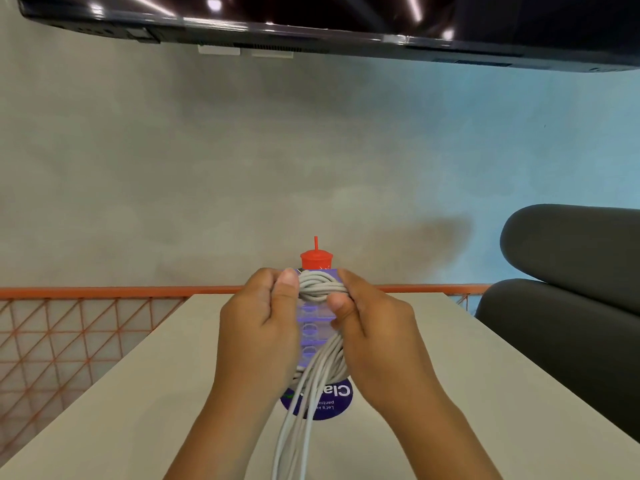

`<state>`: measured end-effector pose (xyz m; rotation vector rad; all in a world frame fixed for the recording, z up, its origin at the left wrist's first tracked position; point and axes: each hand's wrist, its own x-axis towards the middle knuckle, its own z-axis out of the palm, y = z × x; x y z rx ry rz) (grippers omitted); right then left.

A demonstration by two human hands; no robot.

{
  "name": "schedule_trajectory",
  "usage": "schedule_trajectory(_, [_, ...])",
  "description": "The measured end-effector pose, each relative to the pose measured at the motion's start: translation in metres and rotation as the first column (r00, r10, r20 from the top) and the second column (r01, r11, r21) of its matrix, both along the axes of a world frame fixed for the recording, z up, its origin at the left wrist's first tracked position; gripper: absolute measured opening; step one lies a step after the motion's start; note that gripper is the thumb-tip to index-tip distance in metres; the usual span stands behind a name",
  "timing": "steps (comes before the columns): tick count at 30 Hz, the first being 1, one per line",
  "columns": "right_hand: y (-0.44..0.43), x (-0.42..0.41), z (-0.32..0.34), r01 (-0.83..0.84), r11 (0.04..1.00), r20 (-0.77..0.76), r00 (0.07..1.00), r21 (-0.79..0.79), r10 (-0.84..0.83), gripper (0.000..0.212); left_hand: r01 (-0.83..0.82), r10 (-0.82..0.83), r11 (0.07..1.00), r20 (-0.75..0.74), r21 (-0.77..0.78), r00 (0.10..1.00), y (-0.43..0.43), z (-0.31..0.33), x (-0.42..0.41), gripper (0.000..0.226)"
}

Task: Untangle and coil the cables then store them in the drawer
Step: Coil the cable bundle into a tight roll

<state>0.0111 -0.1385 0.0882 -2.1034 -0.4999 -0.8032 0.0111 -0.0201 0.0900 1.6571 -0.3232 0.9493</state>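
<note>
two hands up over the table (450, 358), both closed on one grey cable bundle (320, 362). left hand (258, 327) curled round the bundle's left flank, thumb laid against the wrapped band at the top; right hand (370, 336) clamped on the right flank, thumb pressed across the front just below that band. neither grip spread: fingers pressed together, pinching the cable between thumb and palm.

relative to the bundle: long axis running away from the body, top end far, loose tails near. wrapped band (322, 287) crossing that axis at the far end, several turns twisted tight and ropey. below it, strands gathered roughly parallel, fanning toward the lower edge of view and off it. hands level with each other, one per side, equally near; right thumb closer to the free turns, so probably the one to feed the next wrap or tuck the end.

round, smooth, matte grey sheathing, pliant enough to hold a tight bend. behind the bundle, a purple translucent bottle (313, 329) with moulded dimples, a red cap (316, 259) and thin red straw, standing on a round purple coaster (332, 403). table pale, flat, matte. beyond the bundle, an orange mesh rail (86, 327). no drawer in view.
</note>
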Motion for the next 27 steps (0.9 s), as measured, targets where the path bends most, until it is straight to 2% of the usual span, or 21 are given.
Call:
schedule_trajectory(2, [0.001,0.001,0.000,-0.183,0.941,-0.111,0.969,0.286,0.222,0.025,0.060,-0.059,0.998,0.065,-0.026,0.996,0.002,0.002,-0.003,0.028])
schedule_trajectory(4, [-0.001,0.000,0.001,-0.333,0.730,-0.200,0.819,0.596,0.538,0.030,0.094,-0.090,0.995,0.130,-0.028,0.987,0.000,0.005,-0.010,0.025])
schedule_trajectory(6, [-0.003,-0.002,0.005,-0.353,0.477,-0.176,0.625,0.805,0.761,0.028,0.088,-0.094,0.995,0.212,0.038,0.973,-0.006,0.007,-0.018,0.021])
schedule_trajectory(8, [-0.005,-0.001,0.007,-0.316,0.330,-0.136,0.507,0.889,0.851,0.027,0.008,-0.044,0.992,0.278,0.129,0.960,-0.012,0.006,-0.022,0.021])
schedule_trajectory(10, [-0.008,0.001,0.007,-0.310,0.261,-0.100,0.452,0.914,0.886,0.029,-0.027,-0.012,0.989,0.262,0.148,0.965,-0.012,0.003,-0.019,0.017])
schedule_trajectory(11, [-0.009,0.002,0.007,-0.322,0.253,-0.085,0.456,0.912,0.886,0.030,-0.016,-0.016,0.991,0.239,0.133,0.971,-0.012,0.002,-0.017,0.018])
schedule_trajectory(13, [-0.012,0.003,0.006,-0.358,0.297,-0.075,0.520,0.885,0.851,0.033,0.043,-0.053,0.997,0.178,0.061,0.983,-0.012,0.000,-0.014,0.015])
schedule_trajectory(16, [-0.012,0.004,0.005,-0.387,0.446,-0.112,0.641,0.807,0.759,0.030,0.137,-0.135,0.989,0.042,-0.051,0.990,-0.013,0.003,-0.013,0.007])
schedule_trajectory(19, [-0.008,0.001,0.004,-0.387,0.607,-0.137,0.757,0.694,0.639,0.032,0.139,-0.142,0.990,-0.090,-0.034,0.986,-0.012,0.004,-0.011,0.014])
schedule_trajectory(21, [-0.005,0.001,0.003,-0.356,0.698,-0.127,0.833,0.621,0.538,0.028,0.168,-0.173,0.985,-0.150,-0.047,0.973,-0.012,0.005,-0.012,0.016])
schedule_trajectory(24, [-0.003,0.005,-0.002,-0.305,0.804,-0.082,0.913,0.511,0.399,0.023,0.207,-0.244,0.963,-0.227,-0.173,0.943,-0.012,0.010,-0.012,0.015])
schedule_trajectory(27, [-0.001,0.010,-0.008,-0.169,0.936,-0.008,0.984,0.309,0.180,0.022,0.194,-0.281,0.934,-0.285,-0.299,0.916,-0.011,0.013,-0.012,0.018])
